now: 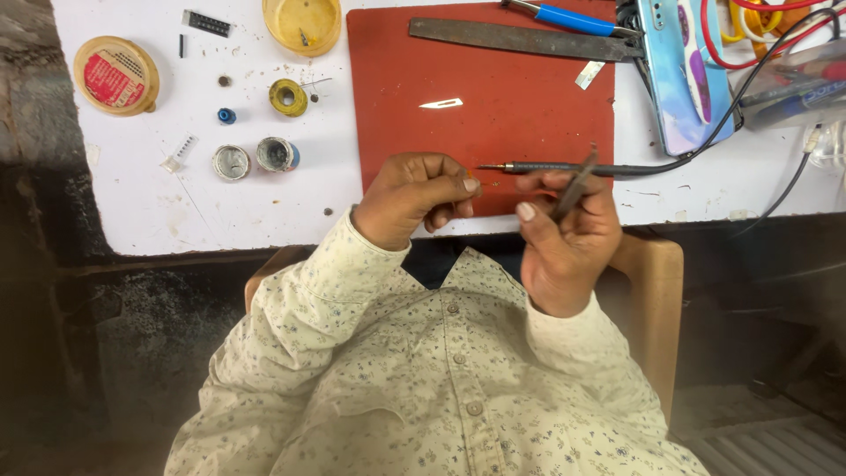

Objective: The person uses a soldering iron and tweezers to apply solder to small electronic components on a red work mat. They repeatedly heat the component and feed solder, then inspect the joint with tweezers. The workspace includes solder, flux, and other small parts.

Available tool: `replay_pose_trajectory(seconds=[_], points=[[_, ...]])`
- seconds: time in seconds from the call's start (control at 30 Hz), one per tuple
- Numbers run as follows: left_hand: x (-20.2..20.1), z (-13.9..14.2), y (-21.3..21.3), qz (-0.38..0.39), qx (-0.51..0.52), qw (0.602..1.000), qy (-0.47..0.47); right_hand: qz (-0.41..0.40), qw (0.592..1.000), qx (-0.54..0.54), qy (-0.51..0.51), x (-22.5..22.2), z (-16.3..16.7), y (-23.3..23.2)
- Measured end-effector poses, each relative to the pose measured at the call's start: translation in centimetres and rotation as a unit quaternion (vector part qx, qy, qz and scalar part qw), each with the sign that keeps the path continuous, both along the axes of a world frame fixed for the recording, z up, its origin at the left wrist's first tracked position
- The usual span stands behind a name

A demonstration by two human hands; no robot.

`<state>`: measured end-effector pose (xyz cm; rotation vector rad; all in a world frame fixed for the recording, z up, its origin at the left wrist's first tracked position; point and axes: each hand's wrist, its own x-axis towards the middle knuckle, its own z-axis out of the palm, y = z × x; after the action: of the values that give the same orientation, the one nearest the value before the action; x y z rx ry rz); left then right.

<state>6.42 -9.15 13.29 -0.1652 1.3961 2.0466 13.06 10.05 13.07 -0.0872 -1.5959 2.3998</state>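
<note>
White worktable [247, 203] fills the top of the view; person sits at its near edge in a pale floral button shirt [423, 388], on a wooden chair [656, 300]. Red work mat [511, 106] lies centre-right on the table. Along the mat's far edge: long flat metal file [520, 39], w/ a blue-handled tool [573, 18] just beyond it. Phone w/ pastel patterned back [683, 75] sits right of the mat, red + black cables [758, 44] looping over and beside it.

R hand [568, 242] is at the mat's near edge, fingers curled round a pair of slim metal tweezers [575, 187], pinched between thumb and forefinger, tips pointing up and away. Soldering iron [564, 167] lies on the mat just behind that hand, tip to the left, black cord running off right. L hand [414, 198] is closed in a loose fist beside the R hand, thumb pressed to forefinger; can't tell if anything is pinched there.

Left of mat: round yellow tin w/ red label [116, 75], open yellow lid/dish [301, 24], solder spool [288, 97], two small open metal pots [256, 159], small blue cap [226, 115], black IC chip [206, 23]. Small scalpel blade [441, 104] lies alone mid-mat.
</note>
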Motion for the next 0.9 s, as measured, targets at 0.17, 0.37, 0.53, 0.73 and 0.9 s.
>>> replay_pose_trajectory(seconds=[0.17,0.37,0.53,0.73,0.9], points=[[0.5,0.8,0.0,0.003,0.016,1.0,0.0,0.036,0.999,0.0,0.018,-1.4,0.4,-1.3],[0.7,0.6,0.2,0.0,0.034,0.999,0.001,0.024,0.999,-0.019,0.02,-1.2,0.2,-1.2],[0.7,0.6,0.4,0.0,0.029,1.0,0.004,0.015,0.999,-0.003,0.035,-1.1,0.1,-1.0],[0.6,0.6,0.6,-0.001,0.029,1.0,-0.006,0.015,0.999,0.007,0.04,-1.2,0.0,-0.8],[0.7,0.8,0.6,-0.001,0.02,1.0,0.005,0.018,0.999,0.004,0.049,-1.2,0.0,-0.8]])
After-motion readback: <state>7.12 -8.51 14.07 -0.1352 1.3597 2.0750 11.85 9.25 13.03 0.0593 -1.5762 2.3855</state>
